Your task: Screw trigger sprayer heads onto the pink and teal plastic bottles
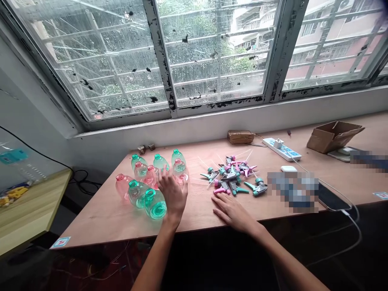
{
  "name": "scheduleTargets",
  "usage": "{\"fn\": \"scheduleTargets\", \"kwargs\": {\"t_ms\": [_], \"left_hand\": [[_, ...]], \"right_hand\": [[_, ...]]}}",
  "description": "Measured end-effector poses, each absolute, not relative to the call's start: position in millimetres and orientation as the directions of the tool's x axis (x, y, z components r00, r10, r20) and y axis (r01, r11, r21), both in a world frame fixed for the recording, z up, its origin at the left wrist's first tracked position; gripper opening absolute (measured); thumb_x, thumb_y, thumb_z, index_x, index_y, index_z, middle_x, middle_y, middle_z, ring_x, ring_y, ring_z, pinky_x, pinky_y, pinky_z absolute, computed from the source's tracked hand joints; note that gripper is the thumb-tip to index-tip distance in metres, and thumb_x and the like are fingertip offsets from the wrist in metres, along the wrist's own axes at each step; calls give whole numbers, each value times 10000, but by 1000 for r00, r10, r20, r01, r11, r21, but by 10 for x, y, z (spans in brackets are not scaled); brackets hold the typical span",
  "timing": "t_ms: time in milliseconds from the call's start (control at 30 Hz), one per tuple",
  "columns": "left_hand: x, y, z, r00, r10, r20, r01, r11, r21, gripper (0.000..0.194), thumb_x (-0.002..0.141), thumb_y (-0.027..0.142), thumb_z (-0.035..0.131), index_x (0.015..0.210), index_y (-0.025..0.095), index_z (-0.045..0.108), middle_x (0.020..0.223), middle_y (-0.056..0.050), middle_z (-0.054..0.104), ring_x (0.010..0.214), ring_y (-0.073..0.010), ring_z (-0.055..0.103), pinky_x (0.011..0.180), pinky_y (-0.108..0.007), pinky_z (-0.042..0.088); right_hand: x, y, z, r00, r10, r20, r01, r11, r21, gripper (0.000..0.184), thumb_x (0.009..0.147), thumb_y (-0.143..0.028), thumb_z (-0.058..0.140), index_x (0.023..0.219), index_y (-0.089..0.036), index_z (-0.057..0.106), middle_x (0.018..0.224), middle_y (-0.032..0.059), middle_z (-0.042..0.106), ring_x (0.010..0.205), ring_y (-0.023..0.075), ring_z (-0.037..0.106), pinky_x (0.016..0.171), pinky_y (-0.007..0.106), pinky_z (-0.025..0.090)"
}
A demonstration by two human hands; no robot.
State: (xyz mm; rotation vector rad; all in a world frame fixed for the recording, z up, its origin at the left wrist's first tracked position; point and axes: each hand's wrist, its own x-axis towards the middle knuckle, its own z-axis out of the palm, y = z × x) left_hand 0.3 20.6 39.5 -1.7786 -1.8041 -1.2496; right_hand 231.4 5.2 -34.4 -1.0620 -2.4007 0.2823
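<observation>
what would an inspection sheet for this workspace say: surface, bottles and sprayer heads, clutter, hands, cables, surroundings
surface: wooden tabletop, printed markers at its front corners
job's things: open-necked green and pink bottles grouped left; sprayer heads piled mid-table
clutter: small carton, open box, white case, phone; one patch blurred
grippers: left hand open at the bottles, contact unclear; right hand open on tabletop beside the sprayer heads
cables: white cable at the phone; power strip with a plug in; black cable at left
surroundings: windows behind, frame paint flaking
</observation>
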Motion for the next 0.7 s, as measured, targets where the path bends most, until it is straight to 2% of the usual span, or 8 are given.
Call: {"fn": "scheduleTargets", "kwargs": {"t_ms": [100, 267, 400, 467, 533, 633, 700], "left_hand": [[26, 345, 424, -240, 649, 722, 899, -132, 418, 686, 905, 257, 605, 1482, 98, 270, 1518, -280, 356, 1431, -474, 273, 1093, -729, 220], [74, 263, 275, -177, 708, 683, 843, -249, 477, 608, 893, 270, 636, 1424, 110, 385, 1450, -245, 464, 1381, -434, 384, 1103, -640, 323], [113, 6, 78, -132, 761, 635, 752, -340, 564, 673, 886, 336, 674, 1450, 174, 344, 1445, -204, 482, 1385, -381, 413, 1117, -578, 359], [130, -84, -17, -126, 794, 595, 692, -359, 626, 676, 900, 337, 663, 1467, 212, 316, 1469, -184, 456, 1407, -363, 393, 1137, -575, 332], [137, -108, -100, -106, 834, 541, 618, -371, 693, 729, 889, 343, 685, 1485, 235, 279, 1489, -174, 437, 1411, -350, 400, 1143, -558, 334], [119, -42, -198, -48, 892, 450, 483, -374, 792, 826, 841, 361, 744, 1493, 241, 251, 1467, -177, 482, 1332, -332, 518, 1085, -505, 431], [96, 21, -244, -11, 913, 409, 399, -371, 839, 836, 807, 348, 782, 1474, 246, 288, 1448, -167, 514, 1287, -318, 566, 1056, -474, 469]], "right_hand": [[2313, 47, -344, -572, 731, 372, 629, 682, -374, 430, 1007, -369, 473, 1390, -183, 531, 1435, 180, 548, 1325, 354, 500, 1143, 612, 338], [2316, 38, -341, -560, 720, 411, 611, 693, -382, 392, 1000, -339, 494, 1351, -175, 551, 1410, 178, 569, 1311, 352, 514, 1134, 614, 349], [2334, 24, -334, -524, 719, 456, 590, 693, -415, 286, 1001, -272, 494, 1266, -222, 589, 1310, 95, 644, 1248, 241, 571, 1101, 403, 454], [2336, 24, -351, -465, 741, 484, 608, 665, -433, 280, 1014, -224, 445, 1257, -224, 585, 1273, 84, 655, 1225, 214, 578, 1074, 353, 473], [2327, 37, -388, -380, 773, 508, 652, 613, -445, 321, 1016, -206, 411, 1304, -196, 552, 1313, 125, 618, 1257, 255, 545, 1084, 427, 452], [2299, 75, -456, -295, 802, 520, 710, 548, -442, 402, 989, -261, 480, 1372, -140, 502, 1451, 211, 488, 1354, 370, 433, 1103, 593, 370], [2288, 95, -489, -294, 804, 517, 723, 540, -429, 431, 970, -296, 527, 1372, -145, 507, 1483, 213, 463, 1378, 391, 399, 1123, 640, 307]]}}
